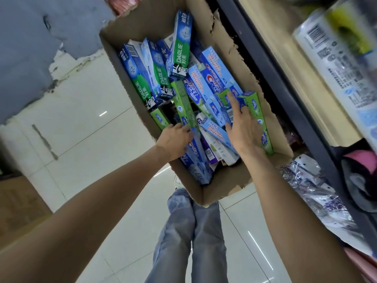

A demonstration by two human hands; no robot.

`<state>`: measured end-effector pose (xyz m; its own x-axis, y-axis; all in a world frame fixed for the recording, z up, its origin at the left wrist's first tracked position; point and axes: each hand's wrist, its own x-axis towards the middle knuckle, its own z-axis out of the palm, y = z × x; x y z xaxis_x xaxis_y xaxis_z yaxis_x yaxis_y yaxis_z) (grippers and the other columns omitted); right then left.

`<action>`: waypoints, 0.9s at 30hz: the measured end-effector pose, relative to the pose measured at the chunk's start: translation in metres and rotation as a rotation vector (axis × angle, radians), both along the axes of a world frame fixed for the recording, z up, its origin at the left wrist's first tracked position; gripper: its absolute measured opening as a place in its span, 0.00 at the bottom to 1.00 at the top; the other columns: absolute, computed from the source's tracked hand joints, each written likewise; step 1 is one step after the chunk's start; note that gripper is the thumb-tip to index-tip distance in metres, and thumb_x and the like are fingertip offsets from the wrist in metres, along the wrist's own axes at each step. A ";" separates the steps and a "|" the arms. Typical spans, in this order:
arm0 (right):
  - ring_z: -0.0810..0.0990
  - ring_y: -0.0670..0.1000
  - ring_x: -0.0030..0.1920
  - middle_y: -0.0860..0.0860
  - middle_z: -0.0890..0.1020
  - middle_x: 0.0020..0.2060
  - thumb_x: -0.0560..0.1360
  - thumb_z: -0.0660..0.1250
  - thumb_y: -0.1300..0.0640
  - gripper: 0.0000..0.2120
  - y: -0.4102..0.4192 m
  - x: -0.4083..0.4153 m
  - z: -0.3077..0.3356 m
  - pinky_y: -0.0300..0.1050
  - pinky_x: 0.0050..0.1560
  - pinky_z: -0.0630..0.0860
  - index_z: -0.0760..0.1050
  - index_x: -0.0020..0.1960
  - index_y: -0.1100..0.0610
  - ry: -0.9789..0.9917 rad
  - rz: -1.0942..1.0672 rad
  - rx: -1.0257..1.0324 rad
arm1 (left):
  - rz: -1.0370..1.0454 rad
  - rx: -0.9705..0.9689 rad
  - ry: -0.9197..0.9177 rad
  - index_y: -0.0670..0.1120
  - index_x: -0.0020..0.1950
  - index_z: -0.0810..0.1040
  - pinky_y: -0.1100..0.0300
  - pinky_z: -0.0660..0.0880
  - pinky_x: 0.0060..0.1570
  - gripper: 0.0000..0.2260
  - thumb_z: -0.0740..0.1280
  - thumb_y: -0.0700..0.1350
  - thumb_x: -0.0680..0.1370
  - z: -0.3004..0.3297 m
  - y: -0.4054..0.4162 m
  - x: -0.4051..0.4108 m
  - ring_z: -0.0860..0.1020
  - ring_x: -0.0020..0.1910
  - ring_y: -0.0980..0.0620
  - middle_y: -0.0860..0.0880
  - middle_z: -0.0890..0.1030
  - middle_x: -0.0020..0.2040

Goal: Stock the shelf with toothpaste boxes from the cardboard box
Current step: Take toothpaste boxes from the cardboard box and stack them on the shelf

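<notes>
A shop aisle is shown: a carton (222, 58) of branded toothpaste boxes (180, 45) is set on a tiled floor (85, 111) beside a metal shelf (285, 94) on which barcoded packaged goods (334, 58) are stacked.

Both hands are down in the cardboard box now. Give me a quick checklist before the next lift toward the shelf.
1. Cardboard box open and reachable: ok.
2. Toothpaste boxes left to stock: ok, many lie jumbled inside.
3. Left hand has a hold: ok, it grips a green toothpaste box.
4. Right hand has a hold: not ok, its fingers are straight over the pile, gripping nothing.
5. Green toothpaste box free to lift: cannot tell, neighbours crowd it.
6. Free space on the shelf: cannot tell, blurred.
</notes>
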<state>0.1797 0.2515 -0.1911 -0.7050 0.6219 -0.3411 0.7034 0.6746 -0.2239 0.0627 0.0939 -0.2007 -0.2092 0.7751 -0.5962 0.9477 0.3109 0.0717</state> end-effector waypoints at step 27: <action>0.82 0.51 0.48 0.54 0.79 0.53 0.74 0.68 0.62 0.09 -0.005 0.021 0.049 0.38 0.37 0.80 0.72 0.50 0.52 0.608 -0.930 -0.791 | 0.985 0.108 -0.028 0.33 0.73 0.56 0.48 0.68 0.62 0.35 0.67 0.51 0.75 0.028 0.052 -0.121 0.69 0.64 0.37 0.37 0.69 0.65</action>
<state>0.2009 0.2466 -0.1424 -0.3023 0.7299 -0.6131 0.4758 -0.4418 -0.7605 -0.0579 0.1454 -0.1724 -0.7764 0.3132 -0.5469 0.2672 0.9495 0.1644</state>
